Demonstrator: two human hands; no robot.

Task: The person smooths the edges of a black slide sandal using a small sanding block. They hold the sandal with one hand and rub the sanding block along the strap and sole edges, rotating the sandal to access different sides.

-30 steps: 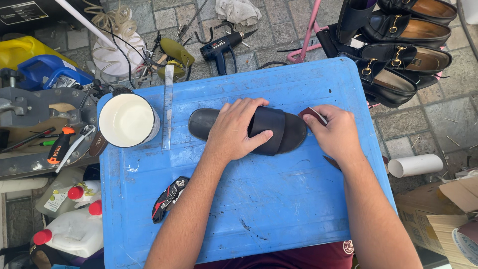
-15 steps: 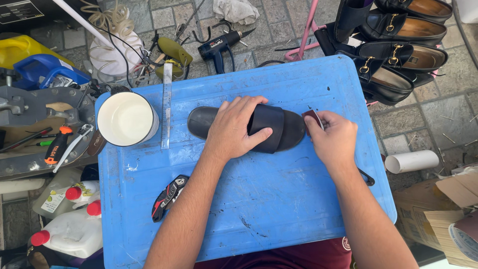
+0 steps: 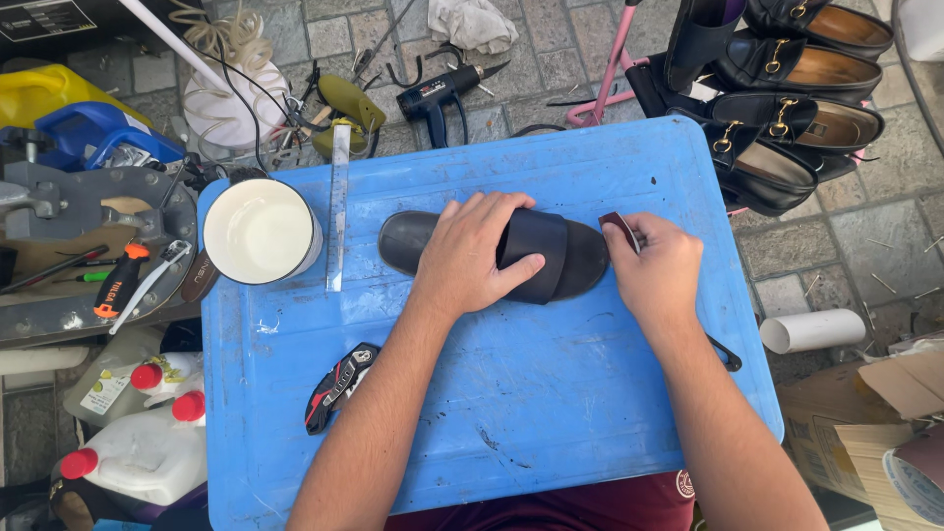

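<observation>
A black slide sandal (image 3: 551,258) lies across the middle of a blue plastic table (image 3: 492,413). My left hand (image 3: 477,256) presses flat on its middle, covering part of the strap and footbed. My right hand (image 3: 657,270) sits at the sandal's right end, fingers closed on a small dark reddish-brown piece (image 3: 619,226) that touches the sandal's edge.
A white round container (image 3: 261,231) and a metal ruler (image 3: 336,206) lie at the table's left. A black-and-red tool (image 3: 337,385) rests near the front left. Black loafers (image 3: 787,108) hang on a rack at right. A heat gun (image 3: 442,90), bottles and tools crowd the paved floor.
My right hand has shifted slightly up and left along the sandal's right end with the small piece. My left hand stays pressed on the sandal.
</observation>
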